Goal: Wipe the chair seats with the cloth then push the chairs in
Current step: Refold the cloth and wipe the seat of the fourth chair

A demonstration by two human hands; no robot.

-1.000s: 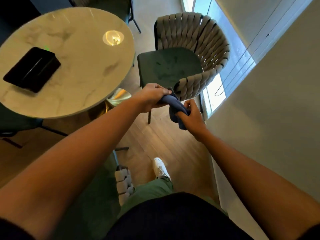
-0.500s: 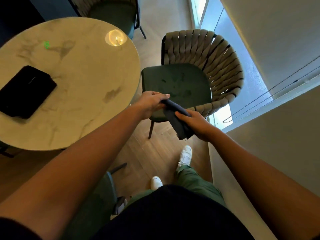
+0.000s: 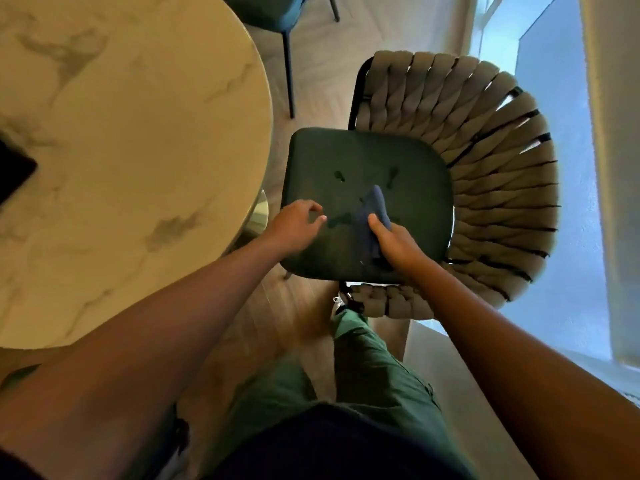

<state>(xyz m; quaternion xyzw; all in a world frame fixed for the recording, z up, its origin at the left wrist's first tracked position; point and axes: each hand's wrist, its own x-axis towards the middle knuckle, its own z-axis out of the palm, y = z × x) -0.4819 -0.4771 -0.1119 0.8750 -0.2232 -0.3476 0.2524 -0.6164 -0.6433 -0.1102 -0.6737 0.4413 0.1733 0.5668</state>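
the right hand [image 3: 394, 242] is closed around a dark blue cloth [image 3: 372, 211], pressing it onto the green seat [image 3: 408, 188] of the woven-backed chair [image 3: 491, 174]; the cloth's free end points away from the person, toward dark spots on the cushion; the left hand [image 3: 294, 225] hovers just beside it over the seat's near-left part, fingers loosely curled and holding nothing; the chair stands beside the round marble counter [image 3: 138, 150], not tucked under it; a second chair [image 3: 277, 12] shows at the top edge.
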